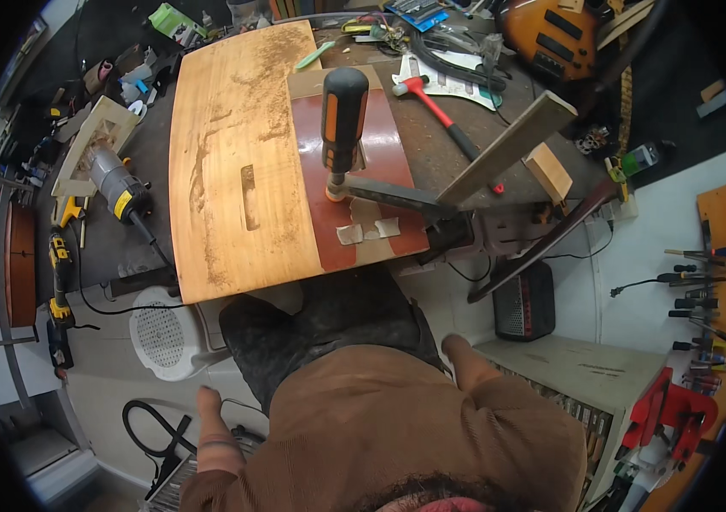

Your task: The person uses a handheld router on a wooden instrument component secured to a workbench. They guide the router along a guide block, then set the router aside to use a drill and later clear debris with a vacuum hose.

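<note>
Both my arms hang low beside my body, away from the workbench. The end of my left arm, with my left hand (pixel 208 399), shows near a white plastic stool (pixel 167 333); its fingers cannot be made out. My right hand (pixel 455 348) is at my other side, its fingers likewise indistinct. On the bench before me lies a pale wooden board (pixel 209 162) with a narrow slot and brown wood dust. A glossy red-brown panel (pixel 316 205) with tape strips sits against its right part. A bar clamp (pixel 346 111) with a black and orange handle presses on the panel.
A red-headed hammer (pixel 440 111) lies right of the panel. A corded grey power tool (pixel 120 183) and a yellow drill (pixel 60 273) are on the left. A sunburst guitar body (pixel 546 38) rests at the back right. The clamp's metal bar (pixel 512 149) sticks up.
</note>
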`<state>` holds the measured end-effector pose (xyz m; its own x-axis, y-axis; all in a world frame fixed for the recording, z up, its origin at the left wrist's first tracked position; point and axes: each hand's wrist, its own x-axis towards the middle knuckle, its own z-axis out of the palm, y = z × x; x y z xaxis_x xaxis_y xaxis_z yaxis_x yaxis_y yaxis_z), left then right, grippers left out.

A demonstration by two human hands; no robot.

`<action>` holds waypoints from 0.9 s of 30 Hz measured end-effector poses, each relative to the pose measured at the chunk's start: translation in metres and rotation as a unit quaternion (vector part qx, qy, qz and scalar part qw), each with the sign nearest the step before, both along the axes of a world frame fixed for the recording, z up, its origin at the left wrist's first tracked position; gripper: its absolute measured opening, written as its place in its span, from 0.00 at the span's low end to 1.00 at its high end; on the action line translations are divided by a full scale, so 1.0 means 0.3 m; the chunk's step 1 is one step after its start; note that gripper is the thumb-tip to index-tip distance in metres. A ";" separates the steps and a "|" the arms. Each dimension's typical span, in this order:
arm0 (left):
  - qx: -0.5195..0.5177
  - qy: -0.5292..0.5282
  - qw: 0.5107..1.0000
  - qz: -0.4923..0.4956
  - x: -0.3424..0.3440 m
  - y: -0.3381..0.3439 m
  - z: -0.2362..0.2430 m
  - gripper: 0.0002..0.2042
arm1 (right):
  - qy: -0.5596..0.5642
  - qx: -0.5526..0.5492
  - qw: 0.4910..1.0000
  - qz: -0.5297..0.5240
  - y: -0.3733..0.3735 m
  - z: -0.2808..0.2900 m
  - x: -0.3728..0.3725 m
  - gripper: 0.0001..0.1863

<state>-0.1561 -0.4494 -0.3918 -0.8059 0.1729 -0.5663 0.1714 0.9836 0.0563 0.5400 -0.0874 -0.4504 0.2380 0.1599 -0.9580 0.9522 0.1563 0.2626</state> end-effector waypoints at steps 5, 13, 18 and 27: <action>0.120 -0.028 0.985 0.123 0.104 0.159 -0.022 0.15 | 0.241 0.182 0.952 -0.052 0.228 0.329 -0.276 0.17; 0.558 0.302 0.773 0.006 0.251 0.571 0.755 0.10 | 0.595 0.104 0.744 -0.285 0.474 1.432 -0.429 0.14; 0.810 -0.028 0.553 -0.193 0.421 1.211 1.435 0.20 | 0.794 0.428 0.377 -0.211 0.548 1.514 -0.725 0.19; 0.487 -0.625 0.384 -0.474 0.621 1.865 1.520 0.29 | 0.917 0.208 0.257 -0.224 0.695 1.589 -0.827 0.34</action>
<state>0.0302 0.1102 0.0641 0.6773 0.6727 0.2978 -0.3338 -0.0797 0.9393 0.2918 0.1211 0.0263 -0.4682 0.6893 0.5529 -0.5674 0.2452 -0.7861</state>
